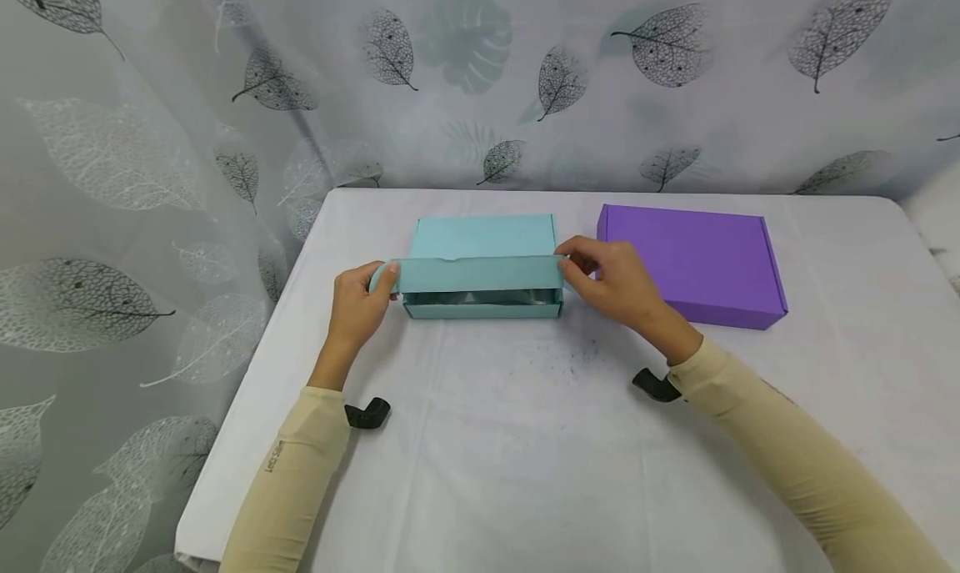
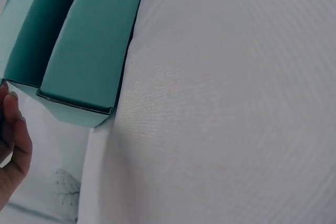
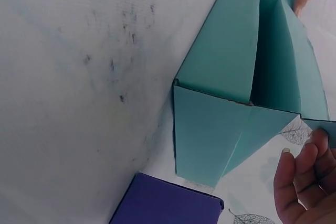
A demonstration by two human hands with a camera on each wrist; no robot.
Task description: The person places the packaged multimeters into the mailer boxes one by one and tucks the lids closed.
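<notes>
A teal cardboard box [image 1: 483, 311] lies on the white-covered table with its lid [image 1: 483, 235] partly raised. Through the gap above the front wall, something shiny shows inside, too little to identify. My left hand [image 1: 358, 304] pinches the left end of the lid's front flap [image 1: 480, 274], thumb on the outer face. At the flap's right end, my right hand [image 1: 618, 281] grips the corner between thumb and fingers. The right wrist view shows the right hand's curled fingers [image 3: 294, 179] beside the lid edge. In the left wrist view, the left hand [image 2: 13, 140] is partly cut off.
A closed purple box [image 1: 690, 260] lies to the right of the teal box, behind my right forearm. Small dark specks [image 1: 572, 360] mark the tablecloth in front. Black wrist-worn pieces [image 1: 367, 413] jut inward from both sleeves. A leaf-patterned curtain [image 1: 465, 81] hangs behind and at left.
</notes>
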